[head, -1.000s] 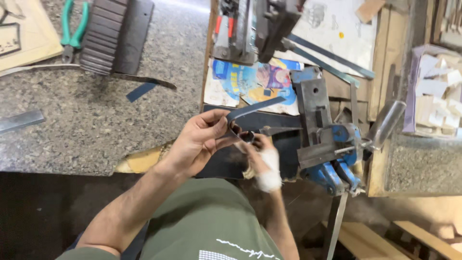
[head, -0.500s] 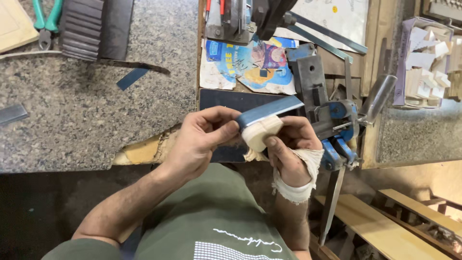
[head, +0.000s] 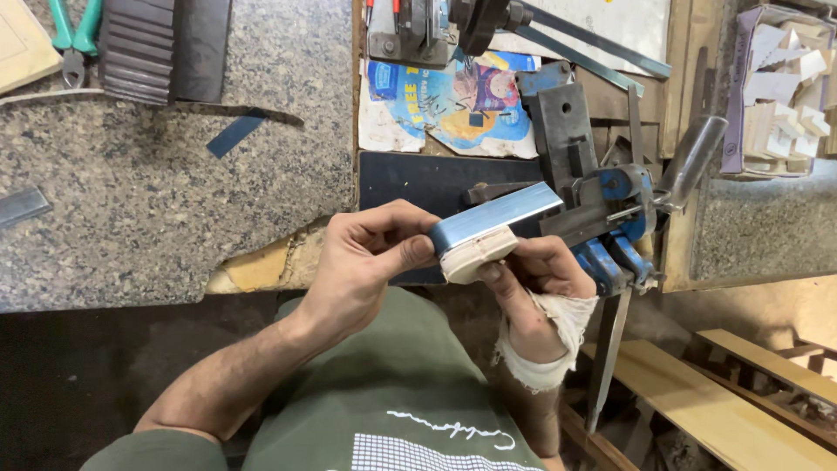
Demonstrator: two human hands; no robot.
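A pale wooden block (head: 475, 253) with a blue strip (head: 495, 219) laid along its top is gripped between the left hand (head: 370, 262) and the bandaged right hand (head: 532, 279), just before the blue vise (head: 610, 218), over a speckled stone table (head: 157, 201) in a cluttered workshop.

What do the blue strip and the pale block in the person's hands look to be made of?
Blue strip: probably thin steel, smooth blue-grey finish with an even sheen and a flat, straight edge. Pale block: likely wood, matte cream, unfinished, with rounded corners; its grain is too small to confirm.
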